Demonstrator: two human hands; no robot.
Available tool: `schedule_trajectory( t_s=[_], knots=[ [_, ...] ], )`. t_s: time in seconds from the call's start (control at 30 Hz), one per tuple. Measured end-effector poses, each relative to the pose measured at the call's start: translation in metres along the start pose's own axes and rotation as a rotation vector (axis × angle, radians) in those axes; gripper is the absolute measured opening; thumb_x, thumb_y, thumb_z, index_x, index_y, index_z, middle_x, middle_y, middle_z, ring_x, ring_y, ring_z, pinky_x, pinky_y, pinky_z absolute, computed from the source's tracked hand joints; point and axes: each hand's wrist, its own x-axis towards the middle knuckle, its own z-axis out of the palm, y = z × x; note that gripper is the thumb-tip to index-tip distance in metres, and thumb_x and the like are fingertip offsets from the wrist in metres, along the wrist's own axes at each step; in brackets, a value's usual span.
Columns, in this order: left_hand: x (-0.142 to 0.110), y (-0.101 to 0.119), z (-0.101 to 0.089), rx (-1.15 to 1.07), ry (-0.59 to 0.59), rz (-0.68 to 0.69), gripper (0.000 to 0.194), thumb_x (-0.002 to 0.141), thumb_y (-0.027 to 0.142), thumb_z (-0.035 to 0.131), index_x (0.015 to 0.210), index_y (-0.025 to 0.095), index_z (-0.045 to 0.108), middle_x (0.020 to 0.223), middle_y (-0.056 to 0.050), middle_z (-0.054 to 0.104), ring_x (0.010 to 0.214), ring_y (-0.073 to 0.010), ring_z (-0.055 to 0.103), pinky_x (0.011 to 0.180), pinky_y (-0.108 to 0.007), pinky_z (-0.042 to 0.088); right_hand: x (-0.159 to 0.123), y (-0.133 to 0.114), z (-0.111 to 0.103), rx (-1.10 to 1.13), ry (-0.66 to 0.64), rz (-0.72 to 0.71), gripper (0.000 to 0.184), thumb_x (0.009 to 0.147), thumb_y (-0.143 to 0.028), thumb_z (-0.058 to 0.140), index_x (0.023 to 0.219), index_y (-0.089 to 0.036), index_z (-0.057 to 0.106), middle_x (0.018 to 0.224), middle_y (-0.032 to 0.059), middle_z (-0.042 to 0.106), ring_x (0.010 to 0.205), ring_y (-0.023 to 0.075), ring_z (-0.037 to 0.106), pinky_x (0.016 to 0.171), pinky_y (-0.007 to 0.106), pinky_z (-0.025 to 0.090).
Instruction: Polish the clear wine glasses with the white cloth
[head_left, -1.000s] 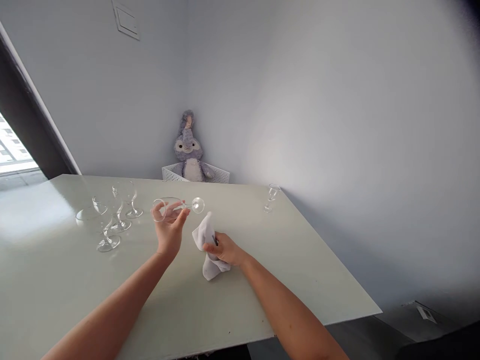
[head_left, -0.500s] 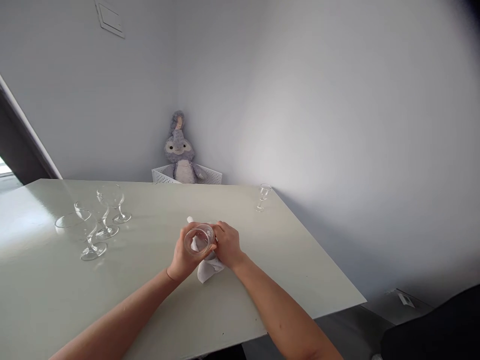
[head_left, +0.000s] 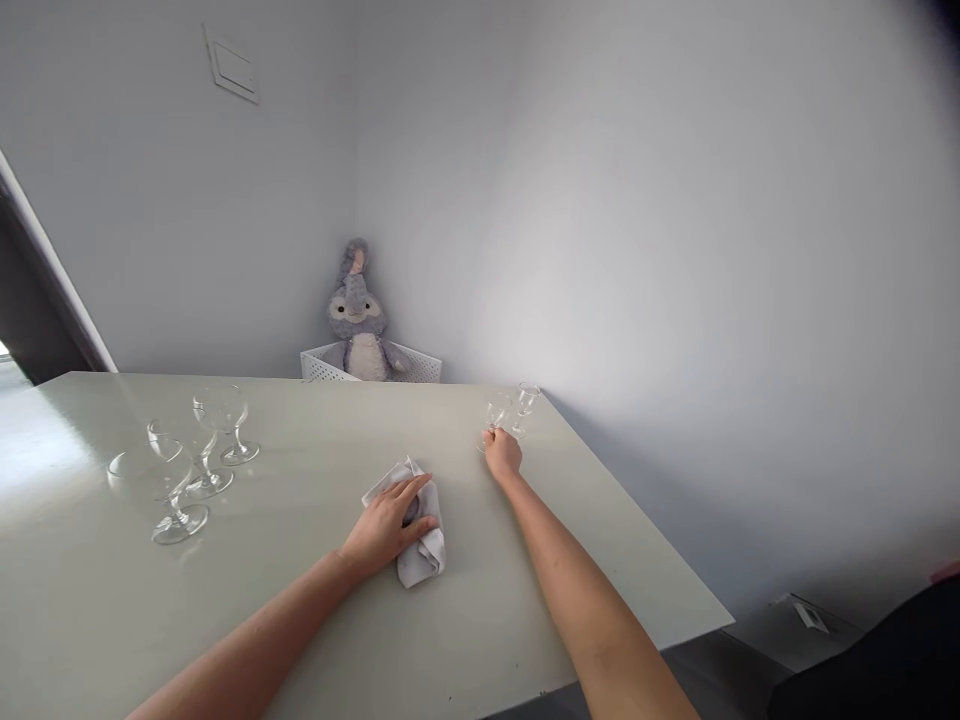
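Observation:
My left hand (head_left: 386,525) lies on a crumpled white cloth (head_left: 421,560) at the middle of the table. Its fingers stretch over the fabric with the thumb apart. Further off to the right, my right hand (head_left: 504,455) is closed round the stem of a clear stemmed glass (head_left: 498,405), which is upright at the tabletop; whether its foot touches the table I cannot tell. Just right of it stands another small stemmed glass (head_left: 528,399).
Three larger stemmed glasses, the front one (head_left: 180,522) nearest me, stand at the left of the pale table (head_left: 315,640). Behind the far edge, a grey plush toy (head_left: 358,315) sits in a white perforated basket (head_left: 319,366). A wall borders the right side.
The glass passed from my left hand to my right, which carried it to the far right beside the small glass. My right hand let go of the cloth; my left hand now rests on it.

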Motion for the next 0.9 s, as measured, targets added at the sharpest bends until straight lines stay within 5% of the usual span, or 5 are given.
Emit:
schedule_trajectory(
  t_s=[0.37, 0.6, 0.73, 0.9],
  knots=[
    [0.000, -0.001, -0.002, -0.061, 0.028, -0.034, 0.053, 0.080, 0.048, 0.046, 0.129, 0.028, 0.040, 0.124, -0.006, 0.051, 0.114, -0.0255, 0.046, 0.092, -0.038, 0.038, 0.041, 0.008, 0.011, -0.001, 0.007, 0.106, 0.028, 0.085, -0.032, 0.038, 0.089, -0.017, 0.061, 0.091, 0.0104, 0.064, 0.084, 0.0207, 0.058, 0.064, 0.028, 0.038],
    [0.001, -0.003, -0.001, -0.234, 0.105, -0.077, 0.042, 0.083, 0.036, 0.043, 0.125, 0.029, 0.042, 0.121, -0.004, 0.054, 0.112, -0.0218, 0.047, 0.093, -0.038, 0.037, 0.024, 0.013, -0.004, 0.100, -0.007, 0.100, 0.026, 0.081, -0.034, 0.044, 0.097, -0.016, 0.055, 0.093, 0.0093, 0.063, 0.084, 0.0196, 0.057, 0.063, 0.026, 0.038],
    [0.004, -0.003, -0.001, -0.389, 0.312, -0.171, 0.033, 0.081, 0.031, 0.044, 0.113, 0.027, 0.050, 0.114, -0.005, 0.055, 0.106, -0.0205, 0.051, 0.091, -0.037, 0.039, -0.014, 0.001, -0.016, 0.170, -0.090, 0.009, 0.035, 0.082, -0.046, 0.037, 0.083, -0.017, 0.057, 0.079, 0.0066, 0.063, 0.070, 0.0170, 0.057, 0.058, 0.024, 0.036],
    [0.009, -0.016, -0.022, -0.420, 0.828, -0.435, 0.032, 0.077, 0.034, 0.050, 0.106, 0.022, 0.048, 0.103, -0.007, 0.050, 0.093, -0.0191, 0.052, 0.081, -0.036, 0.043, -0.075, -0.038, -0.017, 0.144, -0.414, -0.259, 0.047, 0.076, -0.061, 0.039, 0.056, -0.020, 0.052, 0.055, 0.0016, 0.056, 0.050, 0.0139, 0.049, 0.050, 0.024, 0.029]
  ],
)
